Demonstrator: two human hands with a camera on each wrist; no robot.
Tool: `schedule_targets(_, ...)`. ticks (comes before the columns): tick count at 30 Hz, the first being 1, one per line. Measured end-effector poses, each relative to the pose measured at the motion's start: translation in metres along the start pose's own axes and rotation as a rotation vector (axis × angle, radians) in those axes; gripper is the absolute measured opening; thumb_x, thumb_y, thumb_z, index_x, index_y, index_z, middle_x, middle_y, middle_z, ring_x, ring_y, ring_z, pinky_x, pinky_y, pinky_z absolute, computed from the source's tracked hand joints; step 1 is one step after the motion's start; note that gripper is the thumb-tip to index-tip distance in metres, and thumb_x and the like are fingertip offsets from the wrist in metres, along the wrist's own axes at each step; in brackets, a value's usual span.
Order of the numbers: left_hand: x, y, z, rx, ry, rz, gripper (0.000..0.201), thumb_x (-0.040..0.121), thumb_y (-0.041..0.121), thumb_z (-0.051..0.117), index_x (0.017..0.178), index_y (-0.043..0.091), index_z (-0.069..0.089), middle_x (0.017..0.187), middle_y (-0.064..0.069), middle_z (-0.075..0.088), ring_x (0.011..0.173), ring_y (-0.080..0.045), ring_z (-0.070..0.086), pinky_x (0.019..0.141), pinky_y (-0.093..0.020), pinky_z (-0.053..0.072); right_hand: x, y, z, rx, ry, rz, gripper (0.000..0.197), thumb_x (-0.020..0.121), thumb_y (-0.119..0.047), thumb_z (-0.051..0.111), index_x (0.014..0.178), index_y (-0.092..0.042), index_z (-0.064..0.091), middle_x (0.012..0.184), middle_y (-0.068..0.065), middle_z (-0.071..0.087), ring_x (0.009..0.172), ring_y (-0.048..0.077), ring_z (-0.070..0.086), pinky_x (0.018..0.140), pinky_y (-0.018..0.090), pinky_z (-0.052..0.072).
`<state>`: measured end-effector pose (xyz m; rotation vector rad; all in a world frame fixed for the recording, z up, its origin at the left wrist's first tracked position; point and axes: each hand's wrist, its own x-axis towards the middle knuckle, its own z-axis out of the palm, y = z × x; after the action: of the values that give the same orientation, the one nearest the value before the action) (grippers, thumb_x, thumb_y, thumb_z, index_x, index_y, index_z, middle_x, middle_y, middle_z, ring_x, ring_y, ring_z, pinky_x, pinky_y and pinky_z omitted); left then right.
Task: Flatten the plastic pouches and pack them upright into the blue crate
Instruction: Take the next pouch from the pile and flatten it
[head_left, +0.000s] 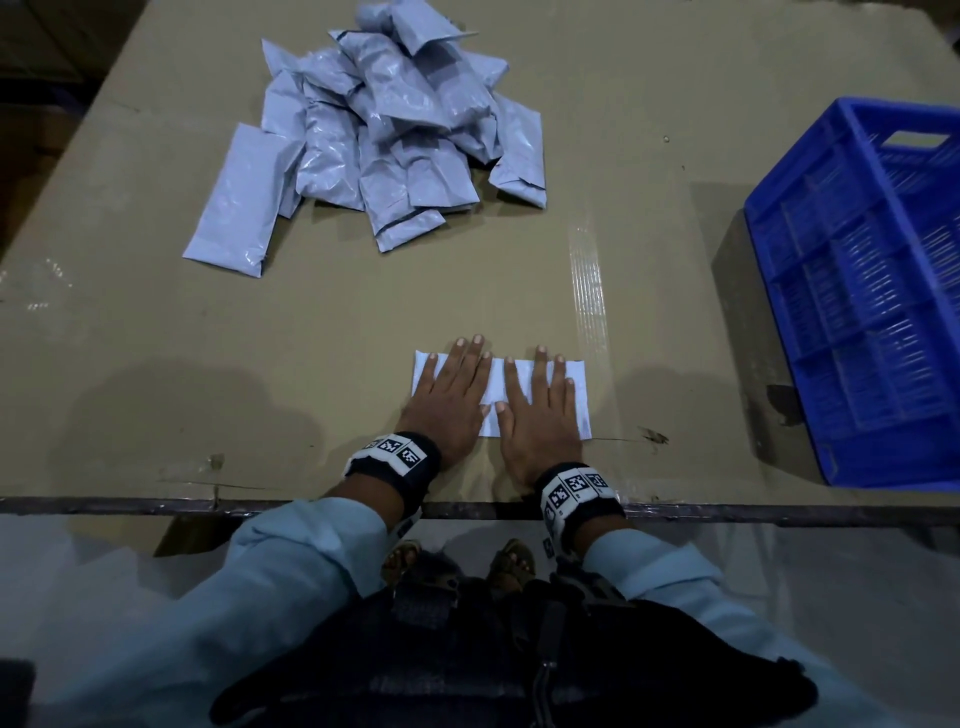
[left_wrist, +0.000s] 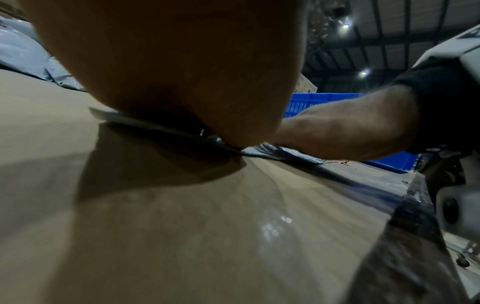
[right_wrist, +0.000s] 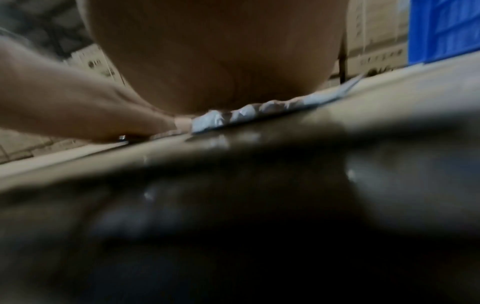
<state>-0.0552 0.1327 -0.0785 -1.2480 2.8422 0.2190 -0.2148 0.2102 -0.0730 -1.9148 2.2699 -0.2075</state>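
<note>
Pouch (head_left: 498, 387) lies long axis three-to-nine under flat, open left hand (head_left: 451, 402) and right hand (head_left: 540, 410); crate (head_left: 862, 291) at two o'clock, nearer the right.

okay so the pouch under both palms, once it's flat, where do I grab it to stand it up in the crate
Probably pinch the pouch's right short end, the strip bare past the right hand, coming from the blue crate side. It lies flat and lengthwise across the table, so that edge is nearest the crate.
</note>
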Motion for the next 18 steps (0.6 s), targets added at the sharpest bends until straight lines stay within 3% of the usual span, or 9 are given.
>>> schedule_targets(6, -0.005, -0.016, 0.003, -0.032, -0.002, 0.026, 0.073, 0.101, 0.053, 0.014, 0.163, 0.012, 0.019, 0.170, -0.012, 0.009, 0.156, -0.035, 0.014, 0.123, -0.058, 0.018, 0.001, 0.011, 0.003, -0.016, -0.050, -0.004, 0.065, 0.103, -0.051, 0.023, 0.163, -0.032, 0.011, 0.170, 0.013, -0.001, 0.156, 0.037, 0.000, 0.125, 0.055, 0.010)
schedule_targets(11, -0.009, -0.026, 0.005, -0.054, 0.000, 0.006, 0.084, 0.098, 0.068, 0.017, 0.162, 0.014, 0.023, 0.170, -0.013, 0.012, 0.155, -0.038, 0.014, 0.123, -0.057, 0.020, 0.002, 0.024, -0.003, -0.046, -0.100, 0.063, 0.073, 0.097, -0.069, 0.015, 0.162, -0.039, 0.002, 0.170, 0.009, -0.008, 0.156, 0.033, -0.007, 0.125, 0.054, 0.002)
schedule_targets(15, -0.017, -0.032, 0.002, -0.060, -0.036, -0.051, 0.092, 0.091, 0.078, 0.009, 0.164, 0.021, 0.007, 0.171, -0.010, -0.007, 0.157, -0.036, -0.002, 0.124, -0.056, 0.008, 0.002, 0.030, -0.006, -0.032, -0.163, 0.114, 0.077, 0.098, -0.072, 0.015, 0.161, -0.035, -0.006, 0.169, 0.003, -0.019, 0.155, 0.031, -0.018, 0.125, 0.053, -0.003)
schedule_targets(18, -0.020, -0.029, -0.004, 0.000, -0.008, -0.076, 0.095, 0.091, 0.077, 0.008, 0.163, 0.016, 0.008, 0.171, -0.012, -0.004, 0.157, -0.036, 0.001, 0.122, -0.059, 0.000, 0.002, 0.033, -0.011, -0.055, -0.182, 0.151, 0.080, 0.099, -0.069, 0.018, 0.162, -0.027, -0.007, 0.169, 0.005, -0.020, 0.154, 0.033, -0.019, 0.125, 0.053, -0.003)
